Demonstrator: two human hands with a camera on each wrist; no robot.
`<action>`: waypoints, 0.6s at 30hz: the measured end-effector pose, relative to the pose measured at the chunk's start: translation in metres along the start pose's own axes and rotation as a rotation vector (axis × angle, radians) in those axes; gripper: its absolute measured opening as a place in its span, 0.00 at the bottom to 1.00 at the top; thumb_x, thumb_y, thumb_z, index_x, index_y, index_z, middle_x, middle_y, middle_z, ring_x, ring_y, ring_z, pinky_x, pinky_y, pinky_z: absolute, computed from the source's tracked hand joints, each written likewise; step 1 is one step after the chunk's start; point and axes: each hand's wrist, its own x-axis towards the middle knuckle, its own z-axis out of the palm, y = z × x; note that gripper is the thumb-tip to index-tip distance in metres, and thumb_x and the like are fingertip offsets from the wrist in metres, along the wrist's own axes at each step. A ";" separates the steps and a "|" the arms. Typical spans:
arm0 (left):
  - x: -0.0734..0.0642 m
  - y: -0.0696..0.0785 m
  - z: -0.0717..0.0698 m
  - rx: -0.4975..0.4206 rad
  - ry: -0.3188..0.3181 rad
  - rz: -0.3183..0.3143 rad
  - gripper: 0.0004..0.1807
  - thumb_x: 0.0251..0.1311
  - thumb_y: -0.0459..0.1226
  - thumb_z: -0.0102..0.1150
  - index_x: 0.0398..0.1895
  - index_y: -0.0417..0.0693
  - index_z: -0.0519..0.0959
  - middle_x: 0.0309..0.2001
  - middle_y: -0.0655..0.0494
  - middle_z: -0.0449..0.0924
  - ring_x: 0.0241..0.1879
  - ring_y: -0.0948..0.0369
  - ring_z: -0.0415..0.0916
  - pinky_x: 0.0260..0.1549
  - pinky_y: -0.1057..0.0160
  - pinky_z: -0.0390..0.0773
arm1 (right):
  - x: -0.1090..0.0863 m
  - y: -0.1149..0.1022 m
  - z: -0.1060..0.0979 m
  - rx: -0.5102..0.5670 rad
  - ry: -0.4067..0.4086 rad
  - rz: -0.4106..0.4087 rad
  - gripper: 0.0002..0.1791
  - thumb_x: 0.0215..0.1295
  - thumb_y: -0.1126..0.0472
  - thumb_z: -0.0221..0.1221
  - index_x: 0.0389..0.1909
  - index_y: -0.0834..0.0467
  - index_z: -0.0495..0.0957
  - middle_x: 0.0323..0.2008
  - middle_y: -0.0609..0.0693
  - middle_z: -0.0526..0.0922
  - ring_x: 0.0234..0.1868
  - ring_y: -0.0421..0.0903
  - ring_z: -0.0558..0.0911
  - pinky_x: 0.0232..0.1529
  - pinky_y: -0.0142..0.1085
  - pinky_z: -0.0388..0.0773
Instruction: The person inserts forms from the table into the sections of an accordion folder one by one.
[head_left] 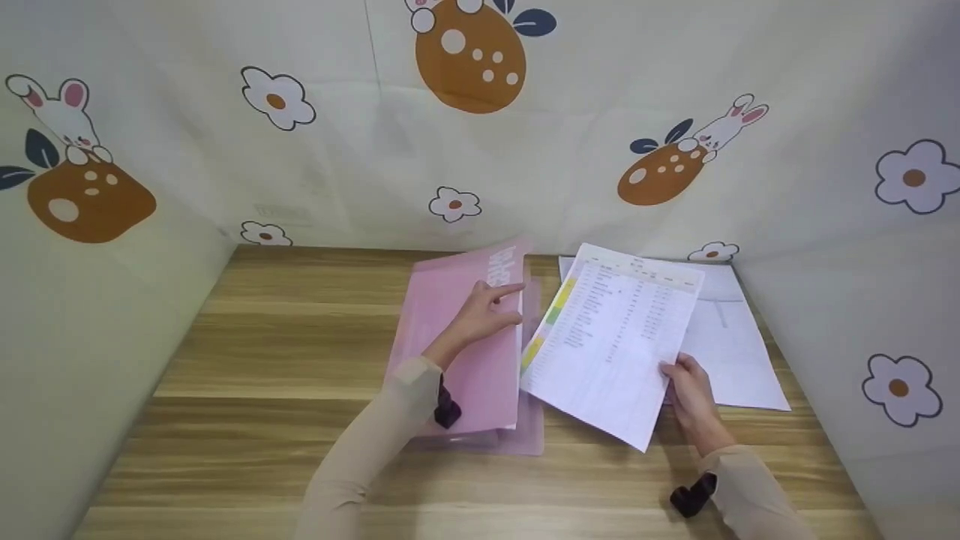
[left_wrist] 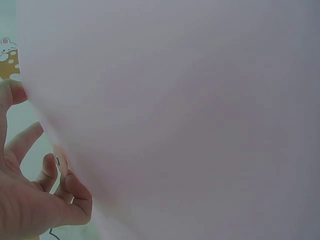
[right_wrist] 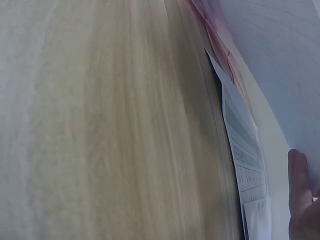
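Observation:
On the wood-grain table lies a pink file folder [head_left: 457, 360], its cover partly raised along the right side. My left hand [head_left: 484, 311] is over that cover, thumb and index finger spread apart, tips at its right edge. In the left wrist view the pale pink cover [left_wrist: 190, 120] fills most of the picture, and the fingers touch its edge. My right hand [head_left: 690, 386] pinches the right edge of a printed paper sheet [head_left: 615, 337], held tilted above the table. Yellow and green tabs run along the sheet's left edge. Its underside [right_wrist: 275, 60] shows in the right wrist view.
Another white printed sheet [head_left: 731, 345] lies flat behind the held paper at the right. A clear pink flap [head_left: 531, 427] sticks out under the folder. The wood-grain table [head_left: 285, 352] extends left. Patterned cloth walls [head_left: 337, 165] stand around its back and sides.

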 end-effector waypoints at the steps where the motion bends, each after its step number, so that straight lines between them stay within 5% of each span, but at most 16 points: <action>1: 0.000 -0.001 0.000 0.001 0.002 0.009 0.29 0.45 0.41 0.59 0.57 0.57 0.71 0.40 0.51 0.61 0.41 0.57 0.59 0.34 0.62 0.63 | 0.000 0.001 0.001 0.002 -0.001 0.001 0.18 0.61 0.72 0.42 0.51 0.73 0.55 0.34 0.52 0.72 0.30 0.41 0.76 0.31 0.31 0.72; 18: 0.001 -0.001 0.002 -0.008 0.021 0.039 0.29 0.45 0.38 0.59 0.56 0.52 0.71 0.39 0.50 0.61 0.41 0.56 0.60 0.34 0.61 0.63 | 0.003 0.017 0.023 -0.005 -0.080 0.007 0.17 0.61 0.73 0.42 0.50 0.73 0.57 0.32 0.52 0.74 0.29 0.43 0.77 0.30 0.33 0.72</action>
